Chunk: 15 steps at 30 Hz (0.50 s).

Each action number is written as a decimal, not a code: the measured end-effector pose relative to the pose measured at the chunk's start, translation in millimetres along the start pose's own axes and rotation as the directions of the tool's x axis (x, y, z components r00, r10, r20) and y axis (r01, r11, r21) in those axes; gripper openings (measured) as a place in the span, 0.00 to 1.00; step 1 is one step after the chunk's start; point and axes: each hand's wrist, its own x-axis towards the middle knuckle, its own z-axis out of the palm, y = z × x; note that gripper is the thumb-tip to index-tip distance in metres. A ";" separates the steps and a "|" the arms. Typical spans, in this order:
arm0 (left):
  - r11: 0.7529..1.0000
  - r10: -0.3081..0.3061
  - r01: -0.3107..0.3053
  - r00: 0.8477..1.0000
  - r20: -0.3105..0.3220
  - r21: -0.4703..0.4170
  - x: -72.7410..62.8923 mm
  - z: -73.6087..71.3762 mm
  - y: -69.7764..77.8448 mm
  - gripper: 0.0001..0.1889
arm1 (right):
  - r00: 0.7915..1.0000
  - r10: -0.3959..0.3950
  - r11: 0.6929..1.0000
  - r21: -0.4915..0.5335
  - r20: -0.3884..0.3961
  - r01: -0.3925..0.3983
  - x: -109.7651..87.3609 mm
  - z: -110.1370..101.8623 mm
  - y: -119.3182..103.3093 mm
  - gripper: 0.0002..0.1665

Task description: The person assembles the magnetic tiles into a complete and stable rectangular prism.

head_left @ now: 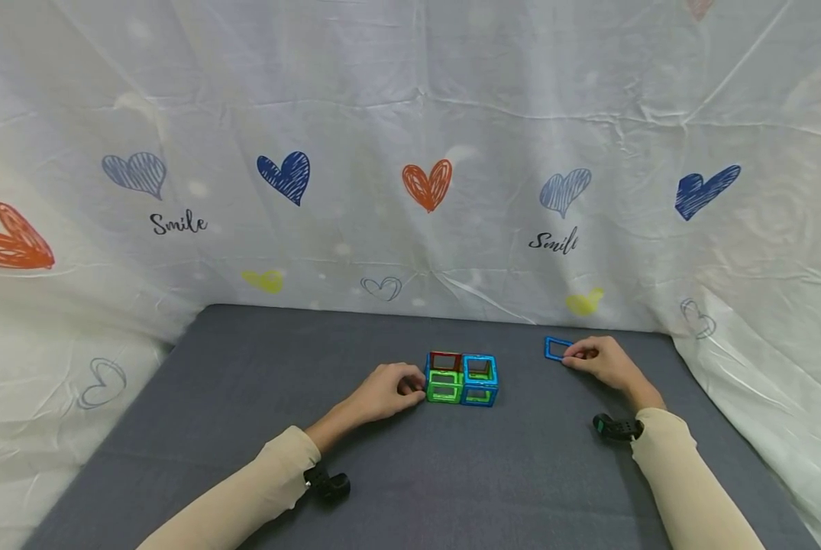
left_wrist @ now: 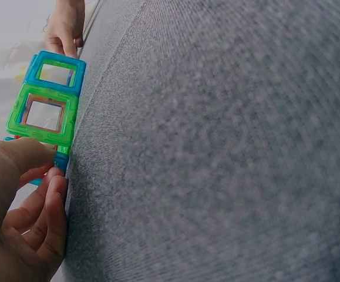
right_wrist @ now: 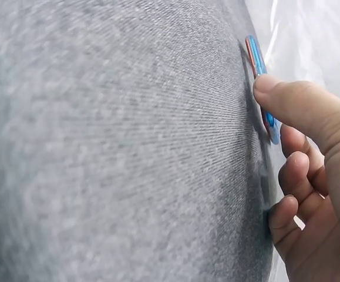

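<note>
Joined magnetic tiles in blue, green and dark red form a two-cube block (head_left: pixel 462 379) on the grey cloth. At its left end is my left hand (head_left: pixel 388 391), with thumb and forefinger pinching a blue edge of the block (left_wrist: pixel 42 116) in the left wrist view. Farther right, my right hand (head_left: pixel 606 362) holds a flat blue magnetic tile (head_left: pixel 557 348) between thumb and fingers, low over the cloth. Seen edge-on in the right wrist view, this tile (right_wrist: pixel 255 56) shows a red layer along its blue side; whether that is a second tile I cannot tell.
A dark grey cloth (head_left: pixel 245 382) covers the table. Behind it hangs a white curtain (head_left: pixel 355 76) printed with hearts and the word Smile, meeting the table's back edge. Each wrist carries a black strapped camera (head_left: pixel 329 486).
</note>
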 end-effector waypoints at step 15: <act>1.000 0.001 -0.001 1.000 0.006 -0.008 -0.4 -1.1 -0.1 0.05 | 0.999 -0.038 0.999 -0.031 -0.012 0.038 -12.1 -1.8 -3.5 0.03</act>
